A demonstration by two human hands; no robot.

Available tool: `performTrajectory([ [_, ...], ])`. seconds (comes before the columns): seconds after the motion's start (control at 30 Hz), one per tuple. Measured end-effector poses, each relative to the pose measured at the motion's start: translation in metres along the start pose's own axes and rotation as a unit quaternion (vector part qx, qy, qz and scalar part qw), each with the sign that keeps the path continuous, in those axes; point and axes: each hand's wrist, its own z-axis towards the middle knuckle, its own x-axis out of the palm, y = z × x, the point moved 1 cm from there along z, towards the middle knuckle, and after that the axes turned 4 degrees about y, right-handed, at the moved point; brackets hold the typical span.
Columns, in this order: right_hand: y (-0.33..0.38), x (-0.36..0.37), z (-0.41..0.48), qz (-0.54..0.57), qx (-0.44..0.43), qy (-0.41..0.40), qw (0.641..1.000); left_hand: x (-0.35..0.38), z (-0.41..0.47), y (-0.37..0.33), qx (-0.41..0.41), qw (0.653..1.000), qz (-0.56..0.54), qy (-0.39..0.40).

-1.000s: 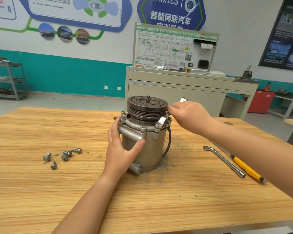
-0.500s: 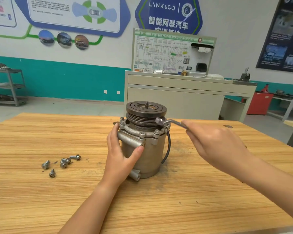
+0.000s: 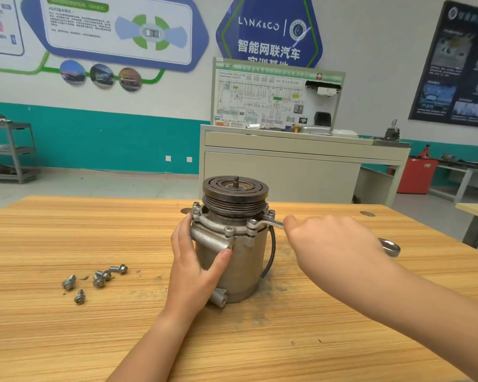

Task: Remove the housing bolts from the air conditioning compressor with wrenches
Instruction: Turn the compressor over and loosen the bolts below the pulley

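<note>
The grey compressor (image 3: 243, 266) stands upright in the middle of the wooden table (image 3: 260, 340), its dark pulley (image 3: 235, 191) on top. My left hand (image 3: 193, 271) grips the housing's left side, thumb across the front. My right hand (image 3: 331, 249) holds a silver ring wrench (image 3: 271, 223). One ring end sits on a bolt (image 3: 252, 223) at the flange's front right, and the other end (image 3: 389, 246) sticks out past my hand. More bolts (image 3: 196, 205) remain in the flange.
Several loose bolts (image 3: 97, 279) lie on the table to the left of the compressor. A beige training bench (image 3: 287, 161) stands behind the table. At the far left is a metal shelf (image 3: 11, 150), at the far right a red cabinet (image 3: 417, 175).
My right hand swung the wrench handle toward me and to the right, the ring end staying on the front-right flange bolt. My left hand kept its grip. The camera tilted up.
</note>
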Motion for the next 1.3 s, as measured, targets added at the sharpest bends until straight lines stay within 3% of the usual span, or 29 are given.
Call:
performTrajectory([
  [0.13, 0.025, -0.006, 0.000, -0.010, -0.003, 0.079, 0.997, 0.000, -0.001, 0.000, 0.001, 1.000, -0.006, -0.004],
  [0.23, 0.033, -0.005, -0.002, 0.004, -0.007, 0.093, 0.996, 0.001, -0.001, 0.000, -0.004, 1.000, -0.009, -0.003],
  [0.63, -0.034, 0.002, 0.036, -0.116, -0.053, -0.068, 0.990, -0.002, -0.008, 0.000, -0.027, 0.999, -0.016, -0.009],
  [1.03, -0.033, 0.065, 0.089, -0.024, -0.052, -0.156, 0.986, -0.002, -0.008, -0.004, -0.025, 0.999, -0.021, -0.027],
  [1.07, -0.036, 0.067, 0.086, 0.007, -0.031, -0.172, 0.985, -0.002, -0.008, -0.005, -0.027, 0.999, -0.024, -0.026],
  [1.13, -0.043, 0.067, 0.076, 0.170, 0.031, -0.218, 0.961, -0.003, -0.008, -0.007, -0.029, 0.999, -0.028, -0.022],
  [1.23, -0.042, 0.059, 0.049, 0.496, 0.063, -0.237, 0.833, -0.003, -0.009, -0.007, -0.025, 0.999, -0.026, -0.016],
  [1.27, -0.039, 0.056, 0.039, 0.533, 0.054, -0.234, 0.811, -0.003, -0.009, -0.007, -0.022, 0.999, -0.024, -0.016],
  [1.3, -0.036, 0.053, 0.029, 0.525, 0.037, -0.227, 0.819, -0.003, -0.009, -0.007, -0.022, 0.999, -0.023, -0.016],
])
